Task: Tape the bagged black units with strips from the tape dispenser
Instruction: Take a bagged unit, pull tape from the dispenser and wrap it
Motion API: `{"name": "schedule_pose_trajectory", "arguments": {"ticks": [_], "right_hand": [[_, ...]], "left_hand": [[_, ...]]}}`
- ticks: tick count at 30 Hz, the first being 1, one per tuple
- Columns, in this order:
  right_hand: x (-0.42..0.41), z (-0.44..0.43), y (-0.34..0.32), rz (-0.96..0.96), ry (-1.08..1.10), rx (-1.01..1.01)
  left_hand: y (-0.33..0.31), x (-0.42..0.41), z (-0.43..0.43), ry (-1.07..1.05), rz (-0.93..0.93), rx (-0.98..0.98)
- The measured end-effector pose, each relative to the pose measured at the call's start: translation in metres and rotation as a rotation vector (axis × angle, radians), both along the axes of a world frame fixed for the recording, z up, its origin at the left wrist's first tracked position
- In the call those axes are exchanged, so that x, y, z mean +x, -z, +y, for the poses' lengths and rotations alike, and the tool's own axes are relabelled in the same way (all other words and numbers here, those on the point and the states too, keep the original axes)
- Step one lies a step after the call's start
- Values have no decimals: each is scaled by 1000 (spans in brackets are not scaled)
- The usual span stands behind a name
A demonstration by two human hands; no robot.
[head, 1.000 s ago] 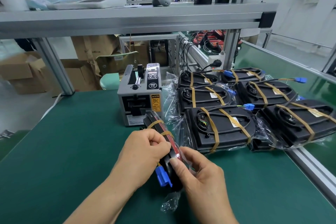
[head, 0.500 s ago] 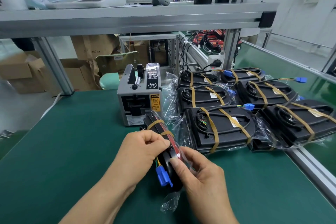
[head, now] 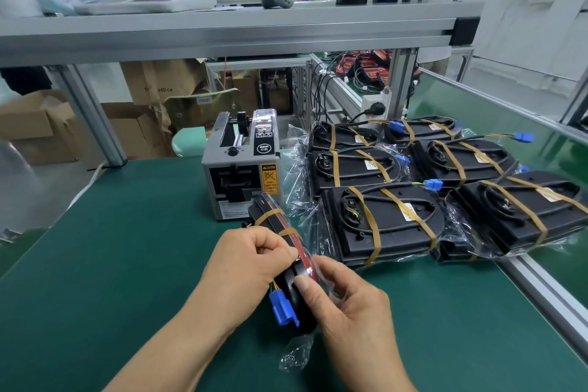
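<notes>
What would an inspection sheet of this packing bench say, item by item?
Surface: green mat, with an aluminium rail along its right edge.
Job's things: tape dispenser at the back of the mat; held unit, bagged, on edge, tape bands round it; at least six taped units lying flat to the right.
Clutter: cardboard boxes beyond the bench.
Hands: left hand and right hand both grip the held unit's near end.
Cables: blue connector on thin wires at the held unit; black cords run to a power socket.
Surroundings: overhead shelf carrying white trays; second green bench at the right.
</notes>
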State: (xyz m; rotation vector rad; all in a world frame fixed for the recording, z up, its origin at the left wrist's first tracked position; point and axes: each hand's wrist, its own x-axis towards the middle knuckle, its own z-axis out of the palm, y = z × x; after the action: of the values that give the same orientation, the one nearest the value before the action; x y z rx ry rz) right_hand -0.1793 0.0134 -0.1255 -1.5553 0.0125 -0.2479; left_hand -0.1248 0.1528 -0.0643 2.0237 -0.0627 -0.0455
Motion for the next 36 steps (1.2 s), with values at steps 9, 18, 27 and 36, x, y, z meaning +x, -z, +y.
{"name": "schedule_pose_trajectory", "arguments": {"ticks": [9,18,27,36], "right_hand": [[2,2,4,-26,15,-40],[3,0,5,-21,31,-52],[0,-1,-7,-21,-15,-72],[40,-6,-63,50,25,-442]], "left_hand": [[10,-2,-1,-5,-97,64],[20,4,-6,-131,-161,20],[19,-5,5,-5,-53,-61],[12,-6,5,-26,66,-147]]}}
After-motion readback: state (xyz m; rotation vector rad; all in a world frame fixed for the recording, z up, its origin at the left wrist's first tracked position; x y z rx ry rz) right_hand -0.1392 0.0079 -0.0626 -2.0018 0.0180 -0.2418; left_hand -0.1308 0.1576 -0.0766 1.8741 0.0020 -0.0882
